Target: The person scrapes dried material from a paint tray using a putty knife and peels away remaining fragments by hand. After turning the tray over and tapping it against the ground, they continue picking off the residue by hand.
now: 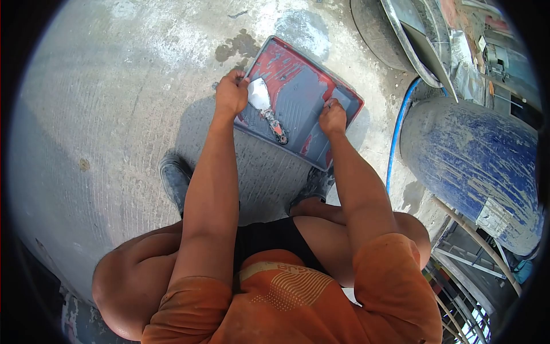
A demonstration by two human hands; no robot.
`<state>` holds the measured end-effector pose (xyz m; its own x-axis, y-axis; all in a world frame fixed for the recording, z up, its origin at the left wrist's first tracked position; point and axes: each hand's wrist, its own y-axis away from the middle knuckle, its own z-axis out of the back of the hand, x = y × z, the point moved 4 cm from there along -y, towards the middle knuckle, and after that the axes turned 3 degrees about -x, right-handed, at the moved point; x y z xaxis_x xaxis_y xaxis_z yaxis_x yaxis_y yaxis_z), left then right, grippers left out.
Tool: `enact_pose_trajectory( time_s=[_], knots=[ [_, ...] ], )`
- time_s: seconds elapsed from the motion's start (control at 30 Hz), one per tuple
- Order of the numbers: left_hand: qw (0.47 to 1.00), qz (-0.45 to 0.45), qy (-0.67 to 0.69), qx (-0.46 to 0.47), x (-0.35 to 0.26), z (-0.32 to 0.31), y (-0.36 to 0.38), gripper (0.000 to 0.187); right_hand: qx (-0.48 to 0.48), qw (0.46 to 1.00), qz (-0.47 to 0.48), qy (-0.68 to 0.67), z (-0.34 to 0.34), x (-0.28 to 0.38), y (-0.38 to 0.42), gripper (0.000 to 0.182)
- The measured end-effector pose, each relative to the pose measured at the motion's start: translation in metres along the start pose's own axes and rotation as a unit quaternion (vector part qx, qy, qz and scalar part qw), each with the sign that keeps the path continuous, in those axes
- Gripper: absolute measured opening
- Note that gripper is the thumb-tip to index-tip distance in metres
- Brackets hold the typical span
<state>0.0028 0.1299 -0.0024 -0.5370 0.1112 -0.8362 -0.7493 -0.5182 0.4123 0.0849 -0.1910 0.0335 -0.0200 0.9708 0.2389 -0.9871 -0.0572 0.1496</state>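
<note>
One tray point(303, 92), bearing one scraper point(268, 112), is seen before two boots point(174, 178); it is pinched by the left hand point(231, 94); whether anything is gripped by the curled right hand point(333, 118) is unclear.

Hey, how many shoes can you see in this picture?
2. The left shoe is below and left of the paint tray; the right shoe is by the tray's near corner, partly hidden by it. Others could be hidden.

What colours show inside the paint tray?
Patchy red and grey inside the paint tray, seen best in the head view.
</note>
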Motion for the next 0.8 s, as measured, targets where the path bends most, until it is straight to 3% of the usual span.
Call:
enact_pose_trajectory(
  time_s=[0.13, 0.27, 0.33, 0.37, 0.43, 0.57, 0.63, 0.8],
  knots=[
    [1.000, 0.014, -0.004, -0.002, -0.004, 0.002, 0.002, 0.026, 0.031, 0.997, 0.068, -0.029, -0.007, -0.011, 0.000, 0.018],
    [1.000, 0.017, -0.002, 0.002, -0.004, 0.003, 0.002, 0.026, 0.025, 0.997, 0.063, -0.036, -0.004, -0.016, -0.001, 0.018],
    [1.000, 0.016, 0.000, 0.005, -0.003, 0.000, 0.001, 0.026, -0.078, 0.992, 0.033, -0.091, -0.004, -0.023, -0.004, 0.020],
    [1.000, 0.016, 0.002, 0.005, -0.002, 0.000, 0.000, 0.026, -0.077, 0.992, 0.033, -0.090, -0.006, -0.027, -0.007, 0.020],
    [1.000, 0.017, 0.002, 0.005, -0.001, 0.000, 0.001, 0.026, -0.008, 0.935, -0.168, -0.311, -0.013, -0.041, -0.009, 0.018],
    [1.000, 0.008, 0.006, 0.006, -0.004, 0.002, 0.003, 0.026, -0.016, 0.938, -0.147, -0.313, -0.005, -0.031, -0.007, 0.017],
    [1.000, 0.013, 0.010, 0.012, -0.006, 0.003, 0.003, 0.026, -0.014, 0.983, -0.074, -0.170, -0.001, -0.017, -0.002, 0.020],
    [1.000, 0.016, 0.016, 0.011, -0.004, 0.002, 0.001, 0.026, -0.023, 0.998, -0.002, -0.054, 0.002, -0.012, 0.003, 0.022]
  ],
)
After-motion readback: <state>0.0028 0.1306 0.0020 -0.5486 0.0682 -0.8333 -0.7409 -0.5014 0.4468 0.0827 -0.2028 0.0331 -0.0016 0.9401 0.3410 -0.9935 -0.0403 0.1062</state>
